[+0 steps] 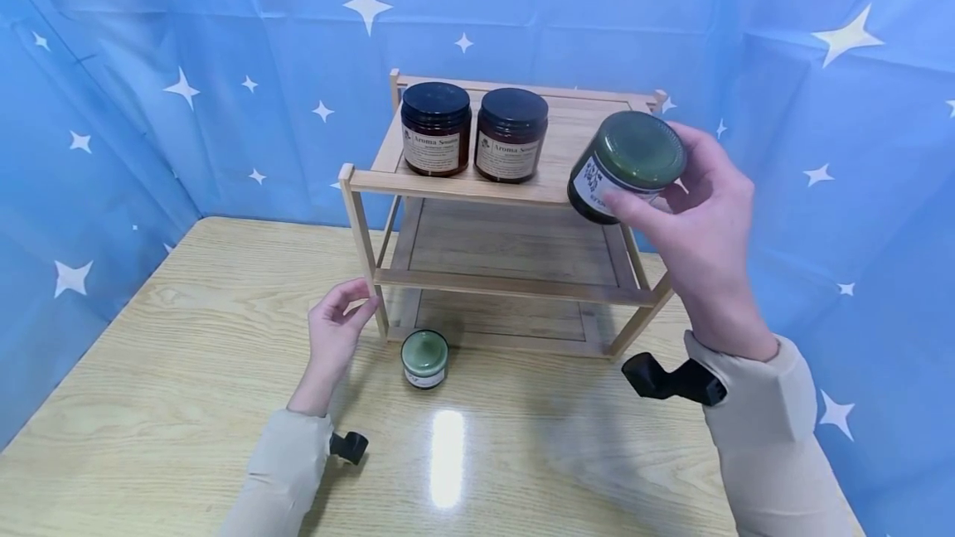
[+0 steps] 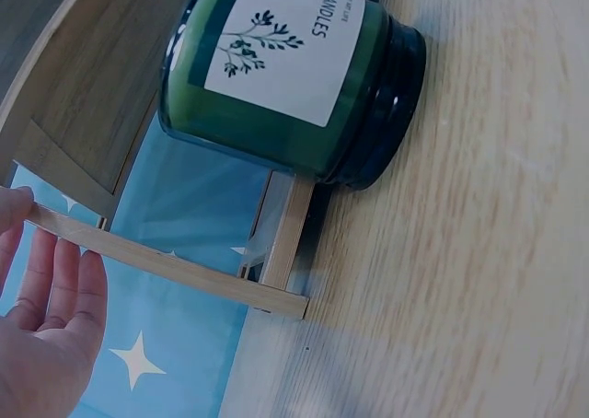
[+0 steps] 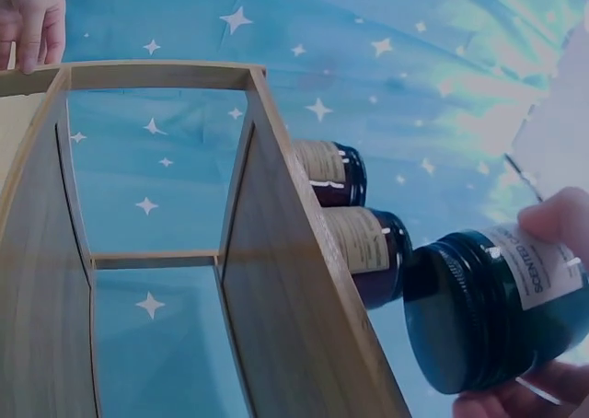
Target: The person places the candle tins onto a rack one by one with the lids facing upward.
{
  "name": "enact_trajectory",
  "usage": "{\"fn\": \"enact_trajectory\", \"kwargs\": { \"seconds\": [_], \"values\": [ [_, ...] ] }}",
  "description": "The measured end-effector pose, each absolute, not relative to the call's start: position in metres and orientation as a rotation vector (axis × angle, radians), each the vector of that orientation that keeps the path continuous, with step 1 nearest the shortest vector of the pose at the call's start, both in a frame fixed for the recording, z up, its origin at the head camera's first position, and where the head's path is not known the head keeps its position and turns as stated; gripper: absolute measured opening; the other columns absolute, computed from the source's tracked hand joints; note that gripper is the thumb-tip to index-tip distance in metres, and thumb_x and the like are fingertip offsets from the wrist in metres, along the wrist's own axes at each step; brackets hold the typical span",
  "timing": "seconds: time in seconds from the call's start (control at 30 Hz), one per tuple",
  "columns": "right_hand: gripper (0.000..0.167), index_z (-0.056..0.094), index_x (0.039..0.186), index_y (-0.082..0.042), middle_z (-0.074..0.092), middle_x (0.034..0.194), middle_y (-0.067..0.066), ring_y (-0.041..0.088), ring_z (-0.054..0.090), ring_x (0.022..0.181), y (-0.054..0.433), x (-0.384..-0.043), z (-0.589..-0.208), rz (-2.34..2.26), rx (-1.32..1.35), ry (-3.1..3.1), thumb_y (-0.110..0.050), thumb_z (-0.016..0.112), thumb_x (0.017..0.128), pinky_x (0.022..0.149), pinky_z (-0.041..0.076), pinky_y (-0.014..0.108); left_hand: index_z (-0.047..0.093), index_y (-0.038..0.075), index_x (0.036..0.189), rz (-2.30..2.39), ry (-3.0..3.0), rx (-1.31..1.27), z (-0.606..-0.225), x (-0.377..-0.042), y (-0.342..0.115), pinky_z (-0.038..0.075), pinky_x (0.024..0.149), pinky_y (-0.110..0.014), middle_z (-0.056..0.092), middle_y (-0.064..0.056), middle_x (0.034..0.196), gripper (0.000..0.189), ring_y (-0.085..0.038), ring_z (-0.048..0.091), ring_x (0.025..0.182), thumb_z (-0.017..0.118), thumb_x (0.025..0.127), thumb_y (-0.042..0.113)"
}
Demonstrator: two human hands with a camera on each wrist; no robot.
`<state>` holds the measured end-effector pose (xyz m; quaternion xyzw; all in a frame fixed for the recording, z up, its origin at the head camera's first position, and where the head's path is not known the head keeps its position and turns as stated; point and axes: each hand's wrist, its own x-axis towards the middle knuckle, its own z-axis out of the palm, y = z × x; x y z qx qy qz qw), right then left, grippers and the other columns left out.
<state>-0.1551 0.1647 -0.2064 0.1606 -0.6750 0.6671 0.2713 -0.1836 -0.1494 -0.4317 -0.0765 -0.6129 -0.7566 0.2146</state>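
On the left, the left hand (image 1: 332, 345) has its thumb and fingers pinched on the front left post (image 1: 363, 239) of a wooden rack (image 1: 507, 191). A light, firm hold there, without pulling, should keep the frame from sliding about on the tabletop (image 1: 186, 379).

Just right of that post, in front of the rack, a small green jar (image 1: 424, 359) stands upside down on its dark lid (image 2: 382, 105). I'd keep the left forearm clear of it.

Up on the top shelf (image 1: 569, 116), toward its left, two amber jars (image 1: 436, 129) sit side by side, lids up, labels facing out.

At the far right, the right hand (image 1: 709, 205) grips a second green jar (image 1: 627, 160) round its side, thumb in front by the label. That jar is at the shelf's front right corner, tilted, its base turned up. Whether it touches the wood, I can't tell from here. Glass looks slippery, so the grip should stay wrapped well round it, and the lid end ought to clear both the front rail and the nearer amber jar. To match its neighbours, it would need turning lid up, done best with a slow wrist.
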Motion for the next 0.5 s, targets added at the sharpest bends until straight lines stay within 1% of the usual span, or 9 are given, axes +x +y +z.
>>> {"fn": "enact_trajectory", "kwargs": {
  "seconds": [0.13, 0.23, 0.3, 0.4, 0.5],
  "values": [
    [0.053, 0.063, 0.112, -0.002, 0.061, 0.111, 0.012, 0.024, 0.057, 0.098, 0.165, -0.163, -0.202, 1.819, 0.428, -1.798, 0.013, 0.074, 0.062, 0.081, 0.051, 0.022, 0.067, 0.005, 0.097, -2.102, -1.703, -0.217, -0.432, -0.183, -0.15, 0.056, 0.078, -0.022, 0.067, 0.006, 0.088, 0.035, -0.008, 0.062, 0.086, 0.059, 0.077, -0.023],
    [0.054, 0.063, 0.112, -0.003, 0.061, 0.112, 0.012, 0.024, 0.058, 0.098, 0.165, -0.169, -0.2, 1.829, 0.424, -1.787, 0.013, 0.076, 0.062, 0.078, 0.052, 0.022, 0.066, 0.002, 0.097, -2.098, -1.711, -0.215, -0.432, -0.183, -0.15, 0.056, 0.077, -0.021, 0.067, 0.006, 0.088, 0.033, -0.008, 0.061, 0.086, 0.059, 0.077, -0.023],
    [0.054, 0.062, 0.112, -0.002, 0.061, 0.112, 0.013, 0.025, 0.059, 0.097, 0.165, -0.173, -0.199, 1.869, 0.452, -1.754, 0.015, 0.075, 0.062, 0.078, 0.052, 0.023, 0.066, 0.0, 0.098, -2.093, -1.717, -0.212, -0.432, -0.183, -0.151, 0.056, 0.077, -0.021, 0.066, 0.006, 0.088, 0.032, -0.008, 0.061, 0.086, 0.059, 0.077, -0.022],
    [0.054, 0.061, 0.112, -0.003, 0.063, 0.108, 0.013, 0.025, 0.06, 0.095, 0.165, -0.178, -0.197, 1.88, 0.448, -1.753, 0.014, 0.075, 0.063, 0.074, 0.053, 0.023, 0.065, -0.002, 0.099, -2.087, -1.725, -0.207, -0.432, -0.183, -0.151, 0.056, 0.077, -0.021, 0.066, 0.006, 0.088, 0.03, -0.009, 0.061, 0.086, 0.06, 0.077, -0.022],
    [0.053, 0.061, 0.114, -0.005, 0.063, 0.107, 0.011, 0.023, 0.058, 0.095, 0.165, -0.182, -0.195, 1.845, 0.412, -1.799, 0.01, 0.075, 0.065, 0.075, 0.05, 0.023, 0.064, -0.003, 0.099, -2.08, -1.729, -0.212, -0.432, -0.184, -0.151, 0.056, 0.076, -0.021, 0.066, 0.006, 0.088, 0.029, -0.008, 0.061, 0.086, 0.06, 0.077, -0.021]
  ]
}}
